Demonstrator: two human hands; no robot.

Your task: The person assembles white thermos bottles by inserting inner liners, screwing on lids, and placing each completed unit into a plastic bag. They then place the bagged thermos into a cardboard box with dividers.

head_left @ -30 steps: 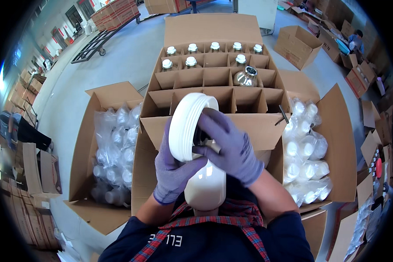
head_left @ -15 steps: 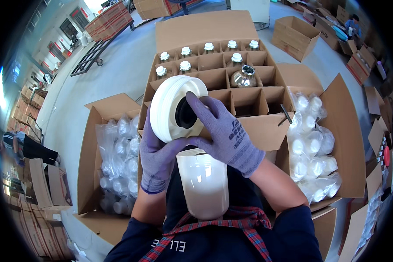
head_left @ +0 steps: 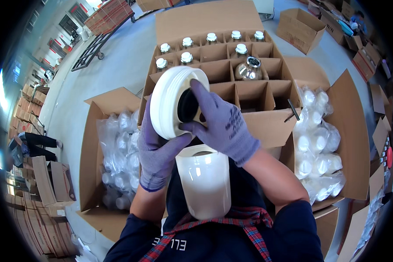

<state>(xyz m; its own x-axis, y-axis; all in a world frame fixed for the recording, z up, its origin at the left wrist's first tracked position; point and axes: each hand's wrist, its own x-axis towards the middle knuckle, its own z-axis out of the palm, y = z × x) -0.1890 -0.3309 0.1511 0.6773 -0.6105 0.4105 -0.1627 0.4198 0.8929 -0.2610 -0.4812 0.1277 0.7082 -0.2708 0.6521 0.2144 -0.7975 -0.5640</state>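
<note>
At eleven o'clock from the glossy cream-white cylindrical vessel (head_left: 204,185), our purple-gloved left hand (head_left: 156,157) clasps a white threaded plastic ring (head_left: 163,102). Our purple-gloved right hand (head_left: 225,124), dark-printed across its back, reaches inside; we cannot tell whether it pinches the black round insert (head_left: 187,106).

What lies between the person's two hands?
In the head view, a white ribbed piece with a black insert lies between the left hand and the right hand, both touching it.

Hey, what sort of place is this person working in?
Probably a packing or assembly area in a factory or warehouse: there's a divided carton holding a silvery flask, open boxes of bagged white parts, and a wheeled cart bearing cartons.
</note>
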